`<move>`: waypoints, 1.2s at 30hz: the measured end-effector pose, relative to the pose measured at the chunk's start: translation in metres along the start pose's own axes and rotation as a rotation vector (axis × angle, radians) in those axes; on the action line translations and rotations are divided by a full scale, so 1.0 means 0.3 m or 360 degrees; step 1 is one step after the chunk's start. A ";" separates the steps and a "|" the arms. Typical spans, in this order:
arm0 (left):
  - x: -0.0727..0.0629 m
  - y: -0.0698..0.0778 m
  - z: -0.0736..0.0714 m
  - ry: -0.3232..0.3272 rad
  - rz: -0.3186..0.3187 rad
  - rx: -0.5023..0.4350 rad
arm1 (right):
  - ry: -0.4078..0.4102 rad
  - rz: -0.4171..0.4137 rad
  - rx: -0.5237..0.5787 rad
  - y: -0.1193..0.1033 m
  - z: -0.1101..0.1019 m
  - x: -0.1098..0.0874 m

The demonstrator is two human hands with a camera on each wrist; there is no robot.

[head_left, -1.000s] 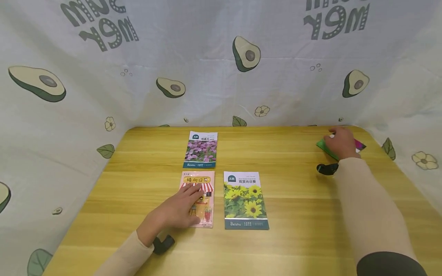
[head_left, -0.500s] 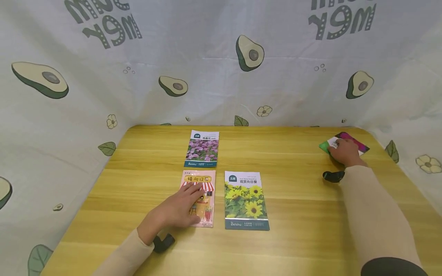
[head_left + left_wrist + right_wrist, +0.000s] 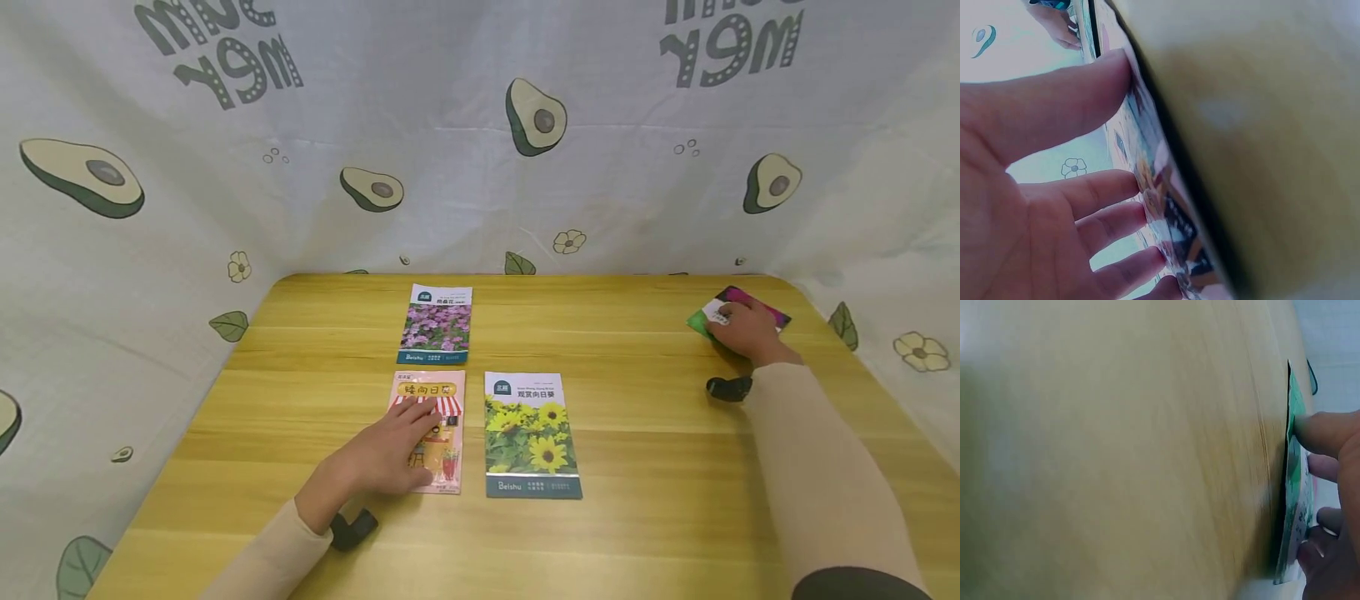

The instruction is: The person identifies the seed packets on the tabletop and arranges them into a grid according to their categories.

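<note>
My left hand (image 3: 390, 450) rests on a pink seed packet (image 3: 450, 450) with a striped awning printed on it. In the left wrist view its thumb and fingertips touch the packet's face, fingers spread. At the far right of the table, my right hand (image 3: 750, 329) lies over a seed packet (image 3: 768, 308) with magenta, white and green areas, which is set at a slant. The right wrist view has the thumb and fingertips against the face of this packet (image 3: 1297, 469), which lies close to the wood. My right hand hides the packet's middle and near edge.
A yellow-flower seed packet (image 3: 532, 433) lies right of the pink one. Behind the pink one is a purple-flower packet (image 3: 437, 325). A white cloth (image 3: 465, 225) printed with avocados hangs behind and beside the wooden table (image 3: 600, 542).
My right hand has shifted slightly right and toward me on the slanted packet, uncovering more of its magenta and white far part. The left hand stays on the pink packet.
</note>
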State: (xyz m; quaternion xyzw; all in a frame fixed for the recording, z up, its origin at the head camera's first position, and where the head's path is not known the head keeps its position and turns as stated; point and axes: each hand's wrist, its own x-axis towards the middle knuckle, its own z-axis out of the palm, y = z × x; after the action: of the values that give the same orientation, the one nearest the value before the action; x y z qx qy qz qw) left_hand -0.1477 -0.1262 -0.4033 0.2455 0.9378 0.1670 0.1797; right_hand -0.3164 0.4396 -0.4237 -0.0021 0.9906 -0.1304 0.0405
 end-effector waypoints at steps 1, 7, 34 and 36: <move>0.001 -0.001 0.000 0.0000 0.0000 -0.0002 | -0.0013 -0.0005 -0.0003 0.003 -0.001 0.001; 0.000 -0.002 -0.004 -0.0005 -0.0013 -0.0006 | -0.0097 -0.0074 -0.0049 0.006 -0.025 -0.007; 0.009 -0.008 0.001 -0.0007 -0.0026 -0.0011 | -0.0219 -0.0124 0.0039 0.029 -0.034 -0.041; 0.008 -0.008 0.001 -0.0011 -0.0025 -0.0014 | -0.0218 -0.0133 0.0034 0.028 -0.032 -0.039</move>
State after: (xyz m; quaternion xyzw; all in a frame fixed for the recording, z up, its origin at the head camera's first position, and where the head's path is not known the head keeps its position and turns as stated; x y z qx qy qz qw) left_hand -0.1504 -0.1268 -0.4052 0.2380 0.9384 0.1687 0.1852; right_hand -0.3055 0.4504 -0.4157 -0.0520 0.9831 -0.1421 0.1027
